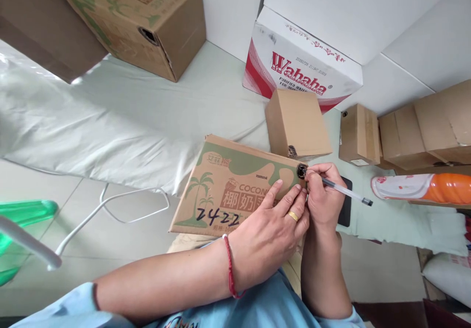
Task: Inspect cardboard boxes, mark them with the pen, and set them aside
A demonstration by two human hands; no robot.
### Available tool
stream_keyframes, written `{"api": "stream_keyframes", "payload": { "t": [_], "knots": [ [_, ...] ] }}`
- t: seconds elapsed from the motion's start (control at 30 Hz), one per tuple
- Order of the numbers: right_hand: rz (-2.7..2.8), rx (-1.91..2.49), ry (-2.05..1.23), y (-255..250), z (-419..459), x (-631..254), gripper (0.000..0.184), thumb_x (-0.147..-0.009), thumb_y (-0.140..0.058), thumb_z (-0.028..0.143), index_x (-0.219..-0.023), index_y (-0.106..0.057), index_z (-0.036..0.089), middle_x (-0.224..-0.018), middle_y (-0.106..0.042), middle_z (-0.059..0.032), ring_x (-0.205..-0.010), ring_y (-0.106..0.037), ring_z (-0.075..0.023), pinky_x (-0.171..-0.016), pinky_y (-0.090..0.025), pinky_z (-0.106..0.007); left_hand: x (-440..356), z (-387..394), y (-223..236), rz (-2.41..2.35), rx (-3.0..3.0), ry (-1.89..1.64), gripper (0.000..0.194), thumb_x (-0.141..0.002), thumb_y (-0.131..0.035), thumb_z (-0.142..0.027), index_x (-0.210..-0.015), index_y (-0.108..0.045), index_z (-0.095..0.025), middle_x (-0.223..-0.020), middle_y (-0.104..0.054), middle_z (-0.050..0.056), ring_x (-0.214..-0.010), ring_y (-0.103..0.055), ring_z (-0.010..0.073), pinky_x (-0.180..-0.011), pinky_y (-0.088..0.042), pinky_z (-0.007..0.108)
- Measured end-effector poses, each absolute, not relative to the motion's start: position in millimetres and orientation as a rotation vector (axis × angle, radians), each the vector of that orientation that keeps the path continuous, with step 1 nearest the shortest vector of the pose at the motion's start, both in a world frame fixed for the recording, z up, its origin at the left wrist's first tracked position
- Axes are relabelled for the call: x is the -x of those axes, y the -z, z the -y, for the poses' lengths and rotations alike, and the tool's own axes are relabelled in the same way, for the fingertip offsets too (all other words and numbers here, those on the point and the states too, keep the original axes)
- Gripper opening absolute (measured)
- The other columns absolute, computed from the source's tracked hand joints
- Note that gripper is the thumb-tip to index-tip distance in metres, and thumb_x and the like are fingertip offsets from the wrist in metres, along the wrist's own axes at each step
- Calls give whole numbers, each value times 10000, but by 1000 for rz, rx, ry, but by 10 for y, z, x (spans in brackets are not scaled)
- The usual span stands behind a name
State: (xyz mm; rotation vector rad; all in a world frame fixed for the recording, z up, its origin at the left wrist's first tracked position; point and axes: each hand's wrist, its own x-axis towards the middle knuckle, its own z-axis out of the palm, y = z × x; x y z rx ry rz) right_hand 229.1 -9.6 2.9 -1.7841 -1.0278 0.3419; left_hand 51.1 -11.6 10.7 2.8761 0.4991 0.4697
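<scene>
Blue shirt (270,302) nearest; left hand (270,230) open, flat on coconut carton (213,183); right hand (324,195), grip closed around pen (346,190).

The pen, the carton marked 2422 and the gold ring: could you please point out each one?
Pen (343,189), head view: on its pale barrel.
Carton marked 2422 (228,183), head view: on its printed face.
Gold ring (293,215), head view: on its band.

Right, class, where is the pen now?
In the head view, right of centre, the pen is in the right hand, at the upper right corner of the coconut carton.
</scene>
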Motion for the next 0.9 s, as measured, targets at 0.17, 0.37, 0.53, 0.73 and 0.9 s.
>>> {"api": "stream_keyframes", "payload": {
  "t": [0.17,0.37,0.53,0.73,0.9],
  "knots": [
    [1053,1775,-409,-23,132,-2316,66,-817,-664,275,-768,-653,232,-651,-623,44,-557,-521,-127,-573,-447,-276,-516,118,-94,-495,-2864,-465,575,-1098,-598,-423,-1557,-587,-77,-1683,-554,240,-1611,-494,372,-1339,-340,639],
    [1080,1791,-368,-40,109,-2309,78,-846,-682,292,-795,-676,234,-698,-663,28,-622,-590,-148,-616,-489,-280,-518,123,-86,-498,-2866,-487,597,-1087,-617,-429,-1565,-582,-73,-1687,-551,235,-1615,-488,373,-1337,-344,636],
    [1078,1815,-326,-61,54,-2312,72,-847,-688,283,-798,-691,230,-718,-677,27,-649,-606,-143,-634,-500,-267,-520,123,-81,-502,-2857,-488,601,-1091,-606,-423,-1574,-574,-67,-1682,-559,233,-1610,-494,372,-1339,-333,637],
    [1021,1811,-308,-11,52,-2346,84,-850,-696,285,-792,-677,227,-710,-660,27,-615,-571,-141,-602,-469,-269,-507,115,-87,-498,-2848,-496,563,-1097,-596,-403,-1554,-596,-75,-1664,-581,224,-1600,-503,369,-1332,-337,624],
    [1029,1803,-295,-23,49,-2336,90,-864,-690,295,-806,-673,229,-699,-650,26,-606,-575,-141,-597,-478,-271,-506,118,-75,-495,-2847,-512,575,-1100,-597,-421,-1559,-590,-76,-1665,-580,223,-1600,-500,370,-1328,-342,625]
  ]
}}
